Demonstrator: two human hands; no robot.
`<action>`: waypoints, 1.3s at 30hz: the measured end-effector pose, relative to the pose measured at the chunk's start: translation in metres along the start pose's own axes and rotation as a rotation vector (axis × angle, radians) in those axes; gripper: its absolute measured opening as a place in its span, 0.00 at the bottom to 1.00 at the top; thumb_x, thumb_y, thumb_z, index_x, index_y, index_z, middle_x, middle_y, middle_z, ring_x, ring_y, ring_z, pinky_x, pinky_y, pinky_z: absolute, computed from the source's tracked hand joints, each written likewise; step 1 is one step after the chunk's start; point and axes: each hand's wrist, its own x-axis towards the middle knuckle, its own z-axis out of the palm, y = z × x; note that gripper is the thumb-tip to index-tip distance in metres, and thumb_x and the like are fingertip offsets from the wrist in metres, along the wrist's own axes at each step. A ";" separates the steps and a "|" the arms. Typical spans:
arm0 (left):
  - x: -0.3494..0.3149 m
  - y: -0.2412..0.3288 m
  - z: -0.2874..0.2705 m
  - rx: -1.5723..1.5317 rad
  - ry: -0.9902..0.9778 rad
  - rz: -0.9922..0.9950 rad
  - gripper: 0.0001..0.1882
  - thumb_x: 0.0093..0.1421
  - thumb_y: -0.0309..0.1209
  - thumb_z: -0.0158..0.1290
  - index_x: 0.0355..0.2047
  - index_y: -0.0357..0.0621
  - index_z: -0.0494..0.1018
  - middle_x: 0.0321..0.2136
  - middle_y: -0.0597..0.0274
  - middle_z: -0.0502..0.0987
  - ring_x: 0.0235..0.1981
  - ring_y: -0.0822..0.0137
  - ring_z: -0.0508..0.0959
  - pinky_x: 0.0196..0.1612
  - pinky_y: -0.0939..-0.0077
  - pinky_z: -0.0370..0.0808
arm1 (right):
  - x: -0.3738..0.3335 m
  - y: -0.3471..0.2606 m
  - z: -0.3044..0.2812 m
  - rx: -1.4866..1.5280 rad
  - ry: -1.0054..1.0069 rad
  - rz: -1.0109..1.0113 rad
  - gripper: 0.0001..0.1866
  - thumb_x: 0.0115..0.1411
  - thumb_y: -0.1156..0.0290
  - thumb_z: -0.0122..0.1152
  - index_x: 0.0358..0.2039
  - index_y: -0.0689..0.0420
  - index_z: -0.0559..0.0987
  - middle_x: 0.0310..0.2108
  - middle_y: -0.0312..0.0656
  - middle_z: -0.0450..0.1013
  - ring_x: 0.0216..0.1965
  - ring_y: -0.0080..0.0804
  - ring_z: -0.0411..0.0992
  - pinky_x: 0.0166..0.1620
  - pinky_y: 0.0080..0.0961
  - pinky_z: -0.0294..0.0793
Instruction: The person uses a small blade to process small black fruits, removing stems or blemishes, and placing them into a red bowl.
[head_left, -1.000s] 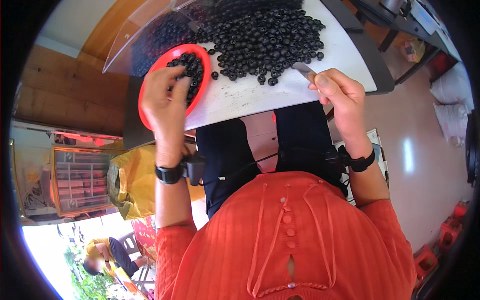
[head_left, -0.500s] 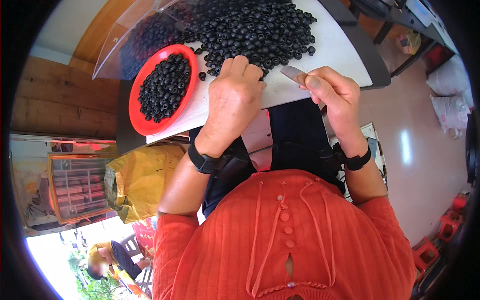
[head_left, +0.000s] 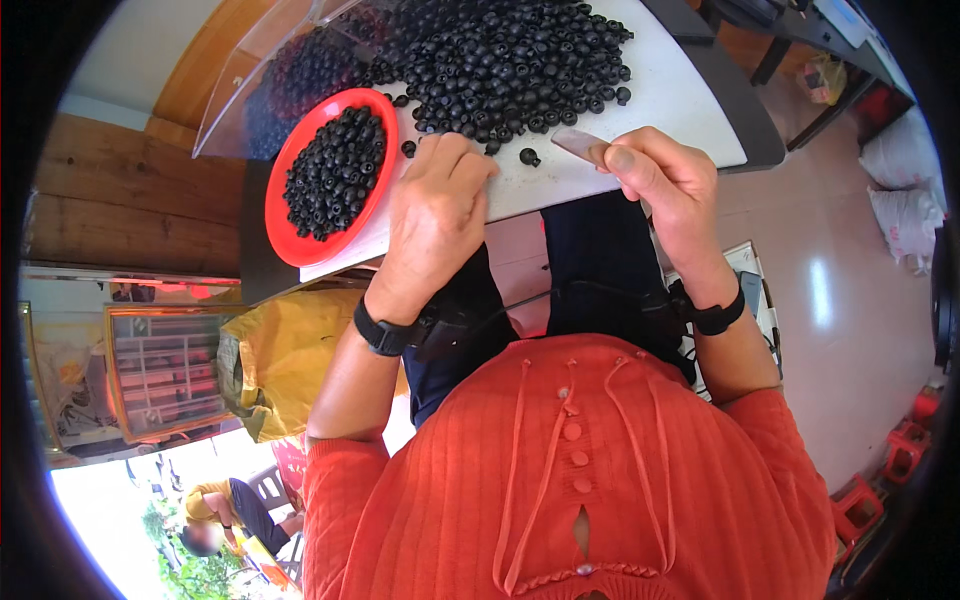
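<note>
In my right hand [head_left: 665,185] is a small knife with a short flat metal blade [head_left: 578,143], pinched between thumb and fingers and pointing left over the white board. My left hand [head_left: 437,205] hovers at the near edge of the heap, its fingers curled in; whatever they hold is hidden under them. A large heap of small black round pieces with holes in them [head_left: 510,65] covers the far part of the white board [head_left: 690,110]. One loose black piece [head_left: 529,157] lies between my hands. Left of my left hand, a red oval plate [head_left: 280,225] holds many similar black pieces.
A clear plastic panel [head_left: 225,110] stands at the far left behind the plate. Below the table's left side hangs a yellow sack [head_left: 290,360]. White sacks [head_left: 900,190] and red stools [head_left: 860,505] are on the floor at right. Another person [head_left: 235,510] sits outside, lower left.
My left hand has drawn back left and nearer to me, toward the plate. A loose black piece now shows between my hands. The knife hand has barely shifted.
</note>
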 end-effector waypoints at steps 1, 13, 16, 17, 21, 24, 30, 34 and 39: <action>-0.005 -0.002 -0.002 -0.033 0.030 0.002 0.10 0.51 0.17 0.59 0.35 0.38 0.77 0.32 0.54 0.75 0.36 0.51 0.76 0.38 0.60 0.75 | 0.000 0.002 0.000 0.013 0.004 -0.023 0.16 0.68 0.62 0.63 0.32 0.64 0.84 0.21 0.31 0.71 0.23 0.15 0.63 0.27 0.16 0.60; -0.011 0.003 -0.003 -0.085 0.121 -0.248 0.11 0.53 0.23 0.65 0.37 0.37 0.78 0.32 0.57 0.76 0.33 0.59 0.77 0.35 0.67 0.74 | 0.000 0.004 0.000 0.019 -0.002 -0.037 0.14 0.67 0.63 0.65 0.35 0.63 0.86 0.21 0.31 0.74 0.22 0.15 0.63 0.26 0.16 0.61; -0.006 0.002 0.003 -0.026 0.113 -0.169 0.08 0.52 0.22 0.64 0.32 0.37 0.77 0.31 0.55 0.74 0.34 0.54 0.76 0.36 0.62 0.74 | 0.000 0.004 0.001 0.018 -0.010 -0.030 0.14 0.67 0.64 0.65 0.35 0.64 0.85 0.22 0.32 0.75 0.22 0.14 0.63 0.26 0.16 0.61; -0.004 0.002 0.005 -0.008 0.116 -0.120 0.07 0.51 0.21 0.63 0.29 0.37 0.75 0.30 0.54 0.72 0.36 0.50 0.75 0.36 0.58 0.73 | -0.001 0.004 0.001 0.032 -0.010 -0.025 0.14 0.67 0.64 0.65 0.35 0.64 0.85 0.23 0.32 0.75 0.23 0.14 0.64 0.26 0.16 0.62; -0.001 0.002 0.005 0.049 0.101 -0.097 0.05 0.50 0.18 0.59 0.29 0.36 0.75 0.30 0.53 0.71 0.35 0.50 0.74 0.37 0.57 0.73 | -0.001 0.000 0.001 0.004 -0.014 -0.035 0.14 0.67 0.63 0.65 0.35 0.64 0.85 0.23 0.32 0.76 0.24 0.14 0.65 0.28 0.16 0.63; 0.001 0.004 0.003 0.097 0.064 -0.041 0.05 0.49 0.16 0.55 0.28 0.35 0.75 0.30 0.52 0.70 0.35 0.49 0.72 0.37 0.57 0.73 | 0.000 -0.001 0.001 -0.003 -0.011 -0.036 0.14 0.67 0.64 0.65 0.35 0.64 0.85 0.24 0.33 0.77 0.25 0.14 0.66 0.29 0.16 0.65; 0.002 0.001 0.002 0.172 -0.039 -0.107 0.06 0.54 0.18 0.57 0.33 0.34 0.77 0.32 0.50 0.72 0.37 0.46 0.74 0.41 0.59 0.72 | 0.001 -0.002 0.006 -0.051 0.003 -0.026 0.14 0.67 0.64 0.66 0.32 0.64 0.84 0.23 0.33 0.76 0.24 0.15 0.65 0.28 0.16 0.64; -0.006 0.003 -0.004 -0.281 0.077 -0.234 0.06 0.58 0.19 0.57 0.37 0.34 0.78 0.32 0.53 0.74 0.35 0.58 0.75 0.38 0.66 0.74 | 0.003 -0.003 0.012 -0.153 0.022 -0.002 0.15 0.65 0.64 0.67 0.27 0.63 0.82 0.16 0.32 0.69 0.21 0.15 0.60 0.25 0.20 0.60; -0.016 0.008 -0.011 -1.040 0.124 -0.579 0.11 0.67 0.20 0.52 0.47 0.30 0.79 0.37 0.59 0.78 0.33 0.69 0.77 0.35 0.76 0.73 | 0.005 -0.006 0.023 -0.290 0.044 -0.053 0.18 0.64 0.62 0.68 0.23 0.61 0.79 0.12 0.36 0.64 0.16 0.19 0.58 0.21 0.24 0.58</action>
